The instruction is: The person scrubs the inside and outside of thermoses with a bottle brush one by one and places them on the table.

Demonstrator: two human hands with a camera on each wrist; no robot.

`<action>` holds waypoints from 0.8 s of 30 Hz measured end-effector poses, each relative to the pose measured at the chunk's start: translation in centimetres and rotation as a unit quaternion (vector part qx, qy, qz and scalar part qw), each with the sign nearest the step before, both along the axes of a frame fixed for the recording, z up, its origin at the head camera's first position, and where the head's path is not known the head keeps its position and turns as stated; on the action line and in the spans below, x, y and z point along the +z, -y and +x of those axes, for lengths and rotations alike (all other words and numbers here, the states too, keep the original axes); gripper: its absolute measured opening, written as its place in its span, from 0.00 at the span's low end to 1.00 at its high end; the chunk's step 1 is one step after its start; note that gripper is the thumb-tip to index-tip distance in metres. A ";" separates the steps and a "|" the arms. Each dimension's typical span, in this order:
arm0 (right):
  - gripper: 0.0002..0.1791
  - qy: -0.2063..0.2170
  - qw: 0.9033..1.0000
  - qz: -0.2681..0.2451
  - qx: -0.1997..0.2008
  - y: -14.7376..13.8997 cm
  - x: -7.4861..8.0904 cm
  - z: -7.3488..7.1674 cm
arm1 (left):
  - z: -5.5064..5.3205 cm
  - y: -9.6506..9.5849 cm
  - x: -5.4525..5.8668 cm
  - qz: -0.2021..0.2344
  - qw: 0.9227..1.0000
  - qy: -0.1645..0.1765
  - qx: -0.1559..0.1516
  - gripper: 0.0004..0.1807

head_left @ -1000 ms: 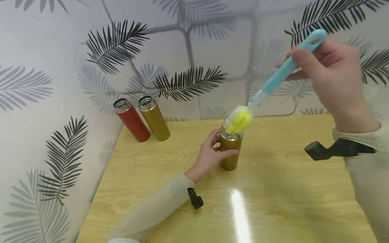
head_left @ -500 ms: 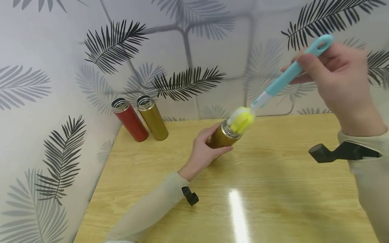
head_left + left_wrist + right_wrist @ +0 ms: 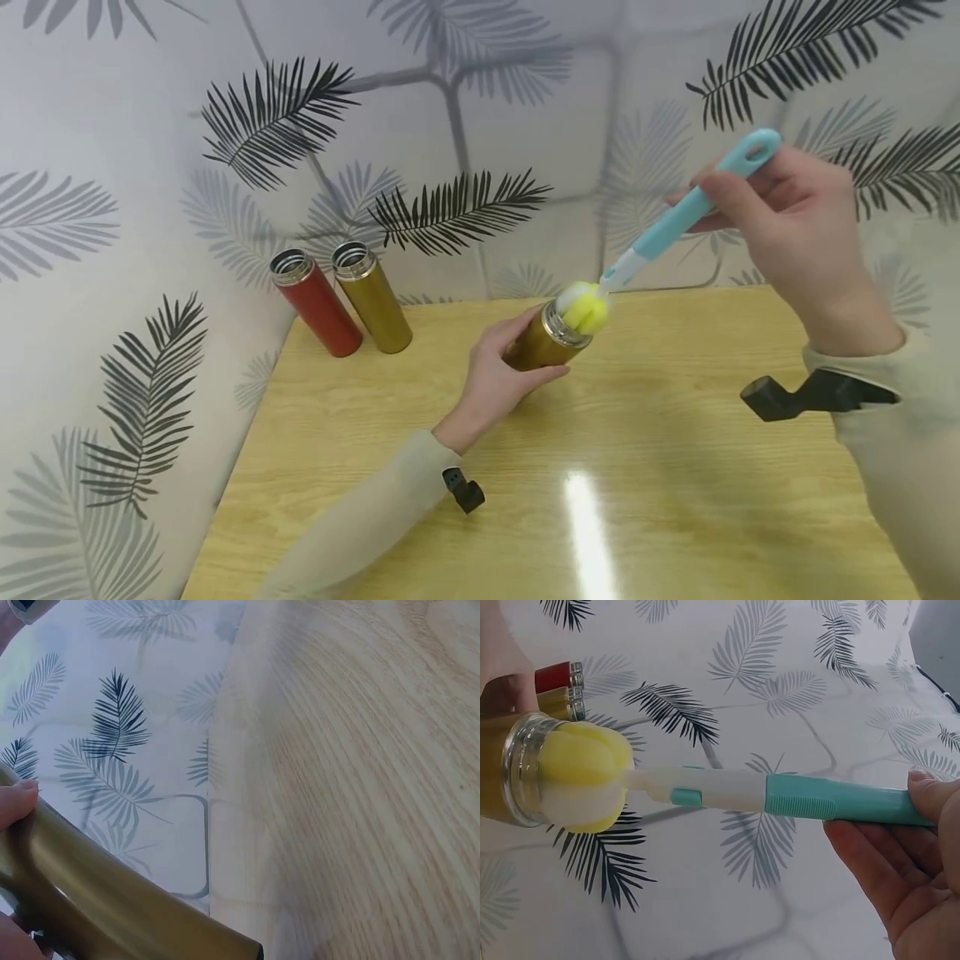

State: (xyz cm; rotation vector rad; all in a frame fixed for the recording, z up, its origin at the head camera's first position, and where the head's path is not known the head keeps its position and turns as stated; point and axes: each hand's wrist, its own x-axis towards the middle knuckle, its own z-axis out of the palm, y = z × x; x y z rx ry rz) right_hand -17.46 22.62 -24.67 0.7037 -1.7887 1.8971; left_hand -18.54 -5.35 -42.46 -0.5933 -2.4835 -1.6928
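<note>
My left hand (image 3: 495,379) grips a gold thermos bottle (image 3: 542,343), which leans to the right with its steel mouth facing up. In the left wrist view the gold bottle (image 3: 112,892) shows its long side, with a thumb laid over it. My right hand (image 3: 795,221) pinches the turquoise handle of a bottle brush (image 3: 678,218) between thumb and fingers. Its yellow and white sponge head (image 3: 589,776) sits partly inside the bottle's mouth, bulging out over the rim. The right wrist view shows the handle running straight out from the bottle.
A red thermos bottle (image 3: 318,308) and a second gold one (image 3: 375,300), both without lids, stand upright side by side at the back left of the wooden table (image 3: 360,408). Behind the table rises a wall covering (image 3: 525,117) with a leaf pattern.
The gold bottle has gone from upright to tilted right in my left hand. My right hand first shifted slightly right, then came down and left with the brush.
</note>
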 end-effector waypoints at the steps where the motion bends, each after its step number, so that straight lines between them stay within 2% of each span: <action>1: 0.08 -0.001 1.000 -0.002 0.002 0.0 -0.1 0.1 | 0.0 0.1 0.0 0.000 1.000 -0.001 0.001 0.42; 6: 0.08 -0.002 0.999 -0.009 0.032 0.1 -0.9 0.0 | -0.3 0.3 -0.1 -0.005 1.000 0.001 0.009 0.42; 19: 0.08 -0.050 0.997 0.055 0.020 0.7 -2.3 -0.5 | -0.4 0.3 -0.1 -0.016 1.000 0.001 0.011 0.43; 24: 0.07 -0.046 0.997 0.046 0.027 0.7 -2.6 -0.5 | -0.4 0.3 -0.1 -0.015 1.000 0.006 0.020 0.43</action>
